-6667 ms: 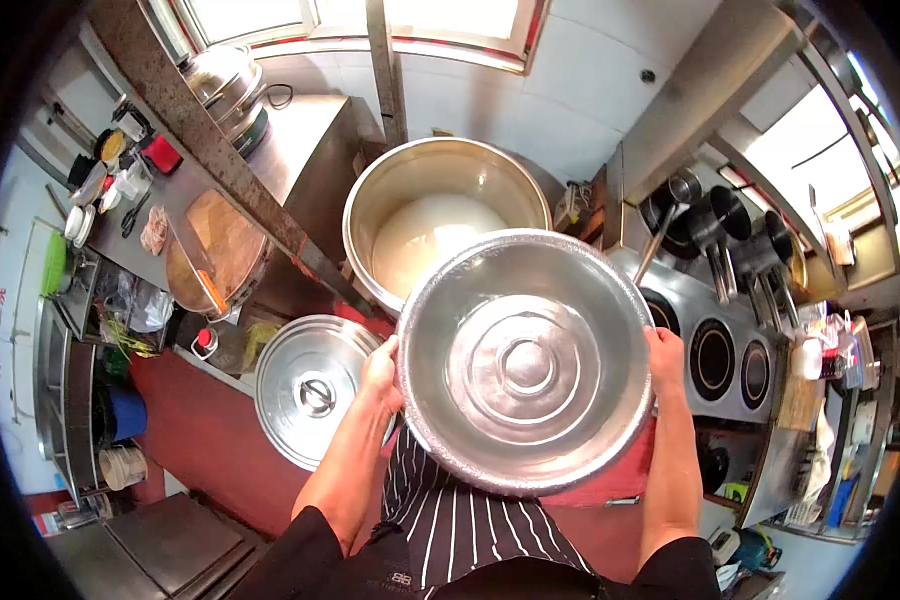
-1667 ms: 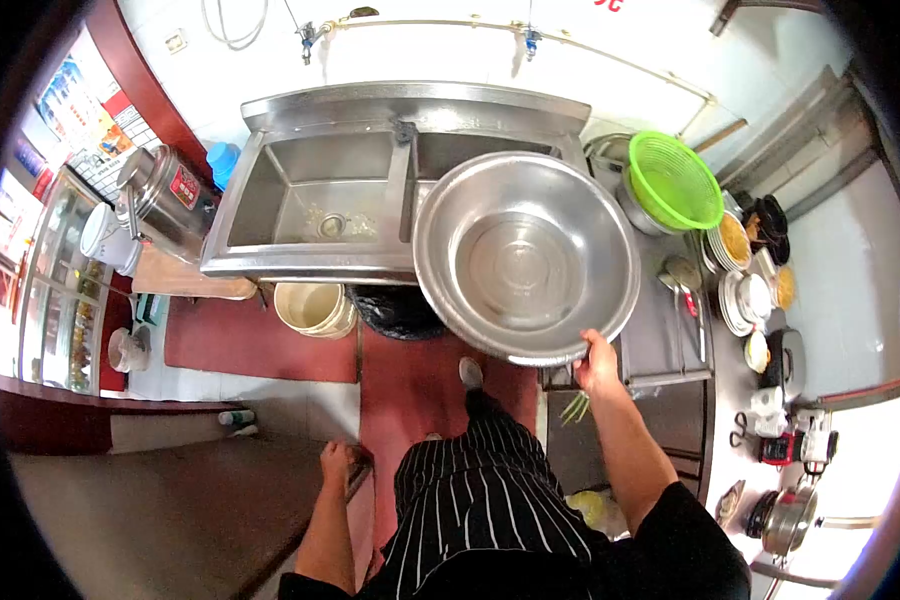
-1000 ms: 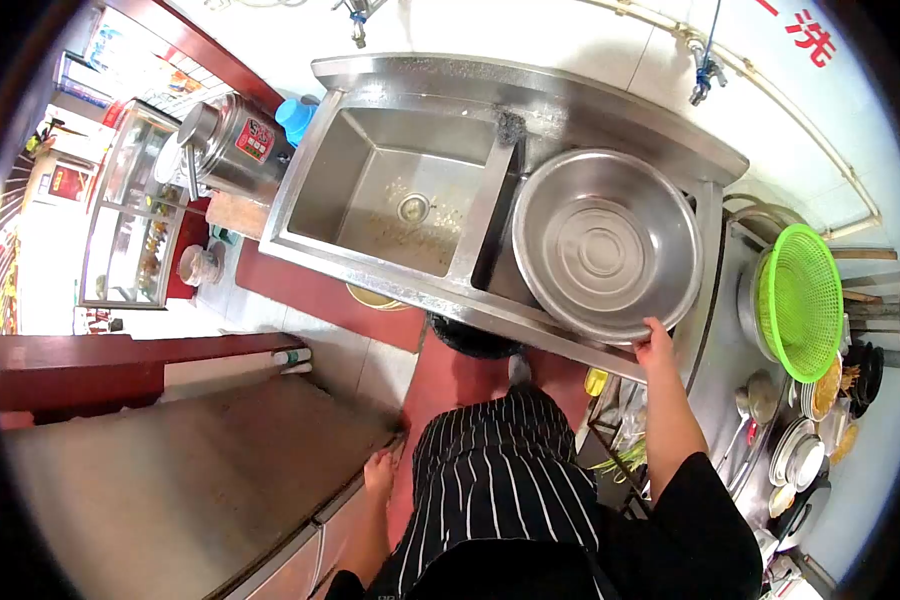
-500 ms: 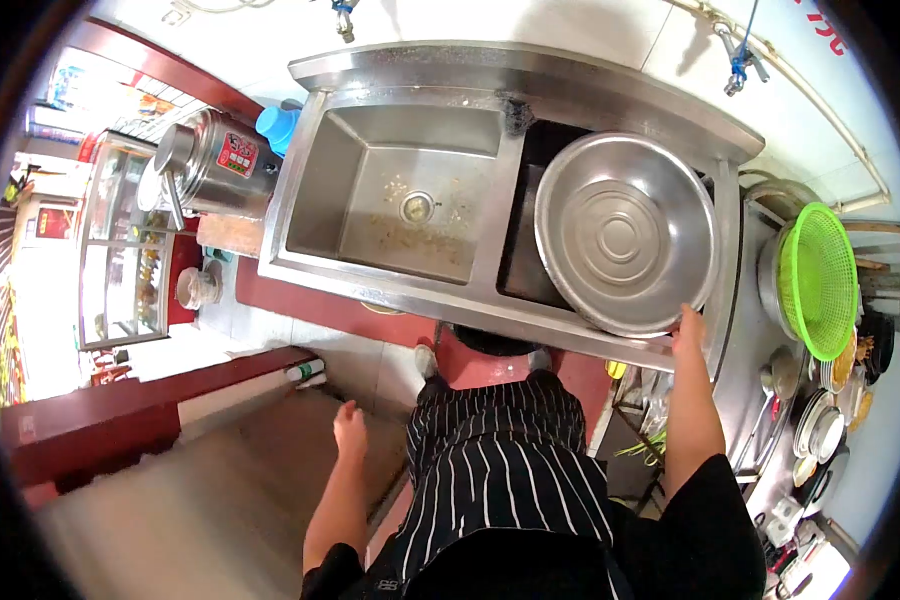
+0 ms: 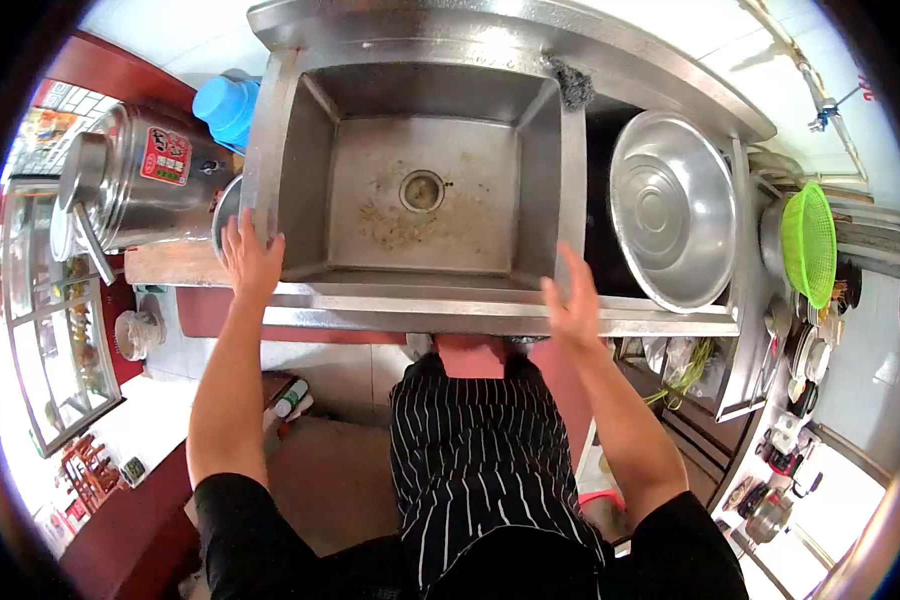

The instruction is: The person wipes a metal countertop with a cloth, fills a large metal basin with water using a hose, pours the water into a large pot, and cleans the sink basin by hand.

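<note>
My left hand (image 5: 253, 258) is open over the left front corner of the steel sink (image 5: 410, 300), fingers spread and holding nothing. Over the front rim, near the divider, my right hand (image 5: 574, 300) is also open and empty. Food scraps (image 5: 395, 222) lie around the drain (image 5: 422, 191) in the left basin. The large metal bowl (image 5: 660, 200) rests in the right basin, to the right of my right hand and apart from it. A dark scouring pad (image 5: 570, 84) sits on the divider's back end.
A steel urn (image 5: 135, 175) and a blue container (image 5: 226, 108) stand left of the sink. At the right are a green basket (image 5: 810, 245) and stacked plates (image 5: 813, 357). A tap (image 5: 822, 118) is on the back wall. A glass cabinet (image 5: 60, 320) stands at the far left.
The bowl was carried from beside the stove area to the right basin, and my right hand has let go of it. Both hands have moved to the left basin's front corners. The view has shifted left.
</note>
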Demonstrator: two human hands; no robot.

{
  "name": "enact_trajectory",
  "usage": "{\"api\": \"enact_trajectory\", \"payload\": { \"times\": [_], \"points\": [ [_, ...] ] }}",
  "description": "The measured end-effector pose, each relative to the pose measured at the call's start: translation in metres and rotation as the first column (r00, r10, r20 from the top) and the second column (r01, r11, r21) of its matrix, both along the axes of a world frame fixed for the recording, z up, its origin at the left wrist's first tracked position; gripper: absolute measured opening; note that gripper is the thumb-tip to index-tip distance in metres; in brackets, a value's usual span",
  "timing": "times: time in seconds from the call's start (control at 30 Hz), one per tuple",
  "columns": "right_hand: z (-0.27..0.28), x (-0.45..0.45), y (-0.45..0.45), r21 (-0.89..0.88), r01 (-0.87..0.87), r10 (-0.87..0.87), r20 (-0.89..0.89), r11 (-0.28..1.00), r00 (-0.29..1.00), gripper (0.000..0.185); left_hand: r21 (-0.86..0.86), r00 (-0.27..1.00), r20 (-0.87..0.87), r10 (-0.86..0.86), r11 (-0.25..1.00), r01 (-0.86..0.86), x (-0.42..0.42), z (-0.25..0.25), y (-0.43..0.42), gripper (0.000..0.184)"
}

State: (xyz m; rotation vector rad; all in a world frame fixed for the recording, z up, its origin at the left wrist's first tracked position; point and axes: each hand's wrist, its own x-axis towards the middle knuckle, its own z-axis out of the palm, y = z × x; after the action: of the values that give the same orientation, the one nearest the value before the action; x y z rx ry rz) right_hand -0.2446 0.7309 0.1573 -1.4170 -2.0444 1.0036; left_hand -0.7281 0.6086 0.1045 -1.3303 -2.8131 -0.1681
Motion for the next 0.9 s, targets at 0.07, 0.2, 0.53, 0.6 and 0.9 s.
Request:
{"api": "enact_trajectory", "payload": {
  "times": [0.07,0.2,0.53,0.6,0.9],
  "points": [
    [-0.026,-0.052,0.011,-0.03,-0.091,0.092,0.041,0.995,0.995,0.059,-0.052,1.0,-0.013,0.012,0.999,-0.013,-0.02,-0.011,0.022,0.084],
    [-0.096,-0.111,0.034,-0.206,-0.151,0.205,0.276,0.967,0.939,0.063,-0.075,0.998,0.06,-0.008,0.997,0.012,-0.039,-0.016,0.06,0.093],
    [-0.255,-0.134,0.113,-0.311,-0.078,0.189,0.345,0.947,0.919,0.074,-0.073,0.975,0.13,0.179,0.983,-0.17,-0.03,-0.013,0.091,0.09],
    [-0.281,-0.134,0.126,-0.271,-0.031,0.146,0.418,0.962,0.897,0.076,-0.077,0.979,0.101,0.175,0.983,-0.167,-0.032,-0.015,0.092,0.091],
    [-0.356,-0.158,0.122,0.152,-0.183,0.102,0.432,0.971,0.896,0.077,-0.055,0.982,0.066,0.176,0.983,-0.172,-0.033,-0.023,0.091,0.088]
  ]
}}
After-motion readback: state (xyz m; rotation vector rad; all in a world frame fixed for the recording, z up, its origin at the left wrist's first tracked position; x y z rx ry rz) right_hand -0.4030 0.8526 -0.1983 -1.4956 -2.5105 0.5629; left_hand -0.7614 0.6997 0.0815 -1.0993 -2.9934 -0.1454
